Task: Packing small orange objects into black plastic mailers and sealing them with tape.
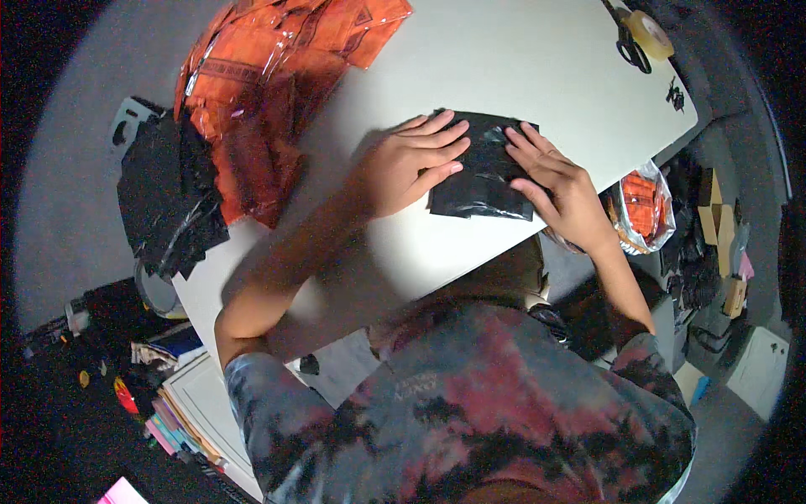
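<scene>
A flat black plastic packet with shiny creases lies on the white table. My left hand rests on its left side, palm down, fingers stretched out and slightly apart. On the packet's right side lies my right hand, its fingers extended and the thumb spread away from them. Both hands press on the packet from above; neither grips it. What is inside the packet cannot be seen.
Orange clear-wrapped packets are heaped at the table's far left, beside a pile of black plastic packets. Black scissors and a tape roll lie at the far right. A bag with orange packets stands beyond the right edge.
</scene>
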{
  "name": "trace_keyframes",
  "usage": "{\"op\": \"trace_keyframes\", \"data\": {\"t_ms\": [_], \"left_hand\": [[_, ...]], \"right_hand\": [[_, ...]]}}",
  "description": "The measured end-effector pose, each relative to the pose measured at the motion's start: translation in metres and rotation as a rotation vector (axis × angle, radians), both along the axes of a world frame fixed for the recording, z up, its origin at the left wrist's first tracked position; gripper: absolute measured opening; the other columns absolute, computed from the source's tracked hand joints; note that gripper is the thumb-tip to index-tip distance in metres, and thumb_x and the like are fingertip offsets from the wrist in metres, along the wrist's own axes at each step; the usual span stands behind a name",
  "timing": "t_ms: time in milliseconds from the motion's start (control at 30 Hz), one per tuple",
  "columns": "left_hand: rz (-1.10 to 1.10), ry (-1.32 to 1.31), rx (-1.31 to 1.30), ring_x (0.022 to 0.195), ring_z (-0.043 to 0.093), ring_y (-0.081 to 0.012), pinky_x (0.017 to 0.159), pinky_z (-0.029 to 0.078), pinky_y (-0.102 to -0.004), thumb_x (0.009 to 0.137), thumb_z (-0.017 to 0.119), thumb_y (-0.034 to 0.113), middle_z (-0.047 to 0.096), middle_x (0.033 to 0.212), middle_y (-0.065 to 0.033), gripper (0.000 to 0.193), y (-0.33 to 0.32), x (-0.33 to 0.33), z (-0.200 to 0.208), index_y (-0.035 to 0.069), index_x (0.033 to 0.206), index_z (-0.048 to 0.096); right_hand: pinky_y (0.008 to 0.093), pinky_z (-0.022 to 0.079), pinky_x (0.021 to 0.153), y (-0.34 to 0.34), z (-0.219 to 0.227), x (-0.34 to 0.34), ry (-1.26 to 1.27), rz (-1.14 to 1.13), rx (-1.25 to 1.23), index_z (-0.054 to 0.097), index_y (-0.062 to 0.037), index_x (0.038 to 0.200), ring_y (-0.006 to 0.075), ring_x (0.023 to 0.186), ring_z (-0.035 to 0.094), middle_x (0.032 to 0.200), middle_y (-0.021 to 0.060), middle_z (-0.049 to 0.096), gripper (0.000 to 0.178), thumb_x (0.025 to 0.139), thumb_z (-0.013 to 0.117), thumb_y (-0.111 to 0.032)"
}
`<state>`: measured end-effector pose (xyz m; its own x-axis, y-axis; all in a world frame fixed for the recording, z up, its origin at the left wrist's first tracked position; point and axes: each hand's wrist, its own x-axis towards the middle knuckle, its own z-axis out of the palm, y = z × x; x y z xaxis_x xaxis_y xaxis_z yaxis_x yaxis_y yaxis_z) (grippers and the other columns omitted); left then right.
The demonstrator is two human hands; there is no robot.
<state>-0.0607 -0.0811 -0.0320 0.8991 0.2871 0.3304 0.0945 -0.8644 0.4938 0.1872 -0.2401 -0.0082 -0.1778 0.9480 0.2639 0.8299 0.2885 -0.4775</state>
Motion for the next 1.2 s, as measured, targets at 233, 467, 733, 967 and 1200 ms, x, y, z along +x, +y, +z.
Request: {"op": "trace_keyframes", "data": {"t_ms": [233, 467, 733, 967, 1200], "left_hand": [[0.033, -0.121, 0.012, 0.142, 0.053, -0.0309, 0.120, 0.041, -0.0435, 0.098, 0.069, 0.021, 0.067, 0.138, -0.0123, 0.032, -0.003, -0.009, -0.011, 0.002, 0.124, 0.074], [-0.042, 0.160, 0.603, 0.141, 0.050, -0.0362, 0.118, 0.040, -0.0527, 0.104, 0.050, 0.029, 0.059, 0.145, -0.0199, 0.043, 0.025, -0.011, -0.045, 0.001, 0.133, 0.063], [0.447, 0.062, 0.389, 0.108, 0.072, -0.0264, 0.089, 0.059, -0.0417, 0.101, 0.059, 0.024, 0.075, 0.117, -0.0092, 0.025, -0.018, -0.115, -0.031, 0.008, 0.115, 0.073], [1.054, -0.414, -0.279, 0.084, 0.076, -0.0204, 0.080, 0.059, -0.0349, 0.099, 0.071, 0.021, 0.078, 0.091, -0.0086, 0.015, -0.193, -0.163, 0.037, 0.010, 0.105, 0.079], [1.590, -0.706, -1.497, 0.093, 0.070, -0.0155, 0.084, 0.056, -0.0336, 0.105, 0.065, 0.029, 0.076, 0.102, -0.0074, 0.033, -0.332, -0.108, -0.051, -0.001, 0.116, 0.074]], "right_hand": [[0.0439, 0.045, 0.116, 0.007, 0.003, -0.007, -0.035, -0.009, -0.027, 0.073, 0.0021, 0.121, 0.0356, 0.139, 0.055, 0.140, 0.0151, 0.066, 0.029, 0.094, 0.070, -0.009], [0.0473, 0.038, 0.120, 0.038, -0.004, -0.013, -0.137, 0.160, 0.026, 0.070, 0.0022, 0.129, 0.0354, 0.143, 0.051, 0.144, 0.0169, 0.062, 0.032, 0.103, 0.059, -0.011], [0.0468, 0.040, 0.120, 0.111, 0.009, -0.064, -0.205, 0.678, 0.057, 0.068, 0.0021, 0.130, 0.0375, 0.140, 0.053, 0.142, 0.0186, 0.063, 0.032, 0.100, 0.062, -0.009], [0.0486, 0.044, 0.115, 0.125, -0.014, -0.102, -0.070, 0.747, 0.121, 0.070, -0.0010, 0.126, 0.0412, 0.134, 0.057, 0.140, 0.0198, 0.064, 0.033, 0.094, 0.064, -0.005], [0.0542, 0.039, 0.119, 0.131, -0.017, -0.084, -0.226, 0.905, 0.256, 0.069, 0.0001, 0.127, 0.0416, 0.138, 0.054, 0.140, 0.0188, 0.065, 0.035, 0.094, 0.059, -0.004]]}}
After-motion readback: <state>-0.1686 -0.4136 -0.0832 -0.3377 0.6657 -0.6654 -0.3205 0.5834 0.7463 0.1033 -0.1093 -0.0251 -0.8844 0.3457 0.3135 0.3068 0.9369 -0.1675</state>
